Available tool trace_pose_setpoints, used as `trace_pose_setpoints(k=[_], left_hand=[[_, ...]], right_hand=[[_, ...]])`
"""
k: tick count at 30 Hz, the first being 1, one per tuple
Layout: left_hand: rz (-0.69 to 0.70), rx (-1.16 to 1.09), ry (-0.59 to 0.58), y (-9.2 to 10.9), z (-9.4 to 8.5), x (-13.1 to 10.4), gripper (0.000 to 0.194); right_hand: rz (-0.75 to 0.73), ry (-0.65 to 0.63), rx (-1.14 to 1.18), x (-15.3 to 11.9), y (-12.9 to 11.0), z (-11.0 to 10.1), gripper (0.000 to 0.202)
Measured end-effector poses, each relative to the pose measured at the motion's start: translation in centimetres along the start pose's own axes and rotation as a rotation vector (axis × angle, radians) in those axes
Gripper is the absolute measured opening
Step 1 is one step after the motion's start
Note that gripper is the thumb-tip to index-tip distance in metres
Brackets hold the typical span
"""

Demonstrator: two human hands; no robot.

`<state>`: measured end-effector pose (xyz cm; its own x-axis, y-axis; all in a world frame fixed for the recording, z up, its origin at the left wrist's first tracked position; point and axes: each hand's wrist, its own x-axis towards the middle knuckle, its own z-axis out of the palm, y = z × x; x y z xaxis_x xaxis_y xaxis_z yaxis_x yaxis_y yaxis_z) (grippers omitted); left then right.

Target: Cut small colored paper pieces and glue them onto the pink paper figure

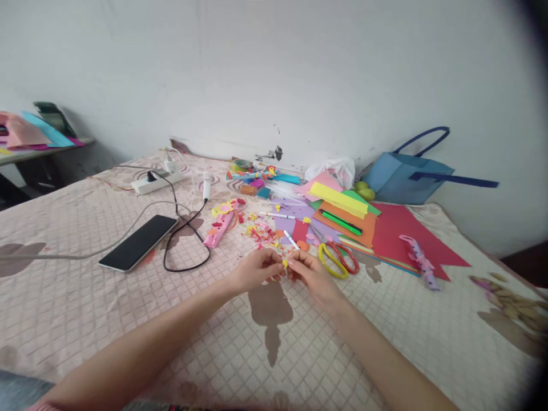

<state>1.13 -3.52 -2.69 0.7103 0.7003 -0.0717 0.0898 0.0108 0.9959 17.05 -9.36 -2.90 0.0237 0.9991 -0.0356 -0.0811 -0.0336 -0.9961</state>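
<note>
My left hand (260, 268) and my right hand (309, 273) meet over the middle of the table, fingertips pinched together. Between them is a small yellow paper piece (285, 263), held from both sides; its exact shape is too small to make out. Just beyond the fingers lie a heap of red, pink and yellow paper scraps (262, 233) and a white marker (291, 239). To the right of my right hand rest yellow-handled scissors (333, 261) and red-handled scissors (349, 260). A pink paper strip with decorations (220, 227) lies to the left of the scraps.
Coloured paper sheets (389, 228) with a green cutter (341, 221) spread at right, near a blue bag (405, 177). A phone (139, 242), a looped black cable (165, 260) and a power strip (156, 181) occupy the left. A purple paper strip (420, 264) lies far right.
</note>
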Motion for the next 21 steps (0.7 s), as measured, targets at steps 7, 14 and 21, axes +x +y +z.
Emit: trace_pose_setpoints(k=[7, 14, 21], left_hand=[[-0.018, -0.066, 0.039, -0.16, -0.04, 0.29, 0.026], [-0.029, -0.106, 0.074, -0.39, 0.21, 0.33, 0.02], [-0.043, -0.097, 0.083, -0.5, 0.3, 0.29, 0.02]], right_hand=[[0.019, 0.001, -0.022, -0.08, 0.13, 0.1, 0.02], [0.0, 0.019, 0.014, 0.0, 0.78, 0.17, 0.016], [-0.056, 0.036, -0.048, -0.13, 0.88, 0.4, 0.012]])
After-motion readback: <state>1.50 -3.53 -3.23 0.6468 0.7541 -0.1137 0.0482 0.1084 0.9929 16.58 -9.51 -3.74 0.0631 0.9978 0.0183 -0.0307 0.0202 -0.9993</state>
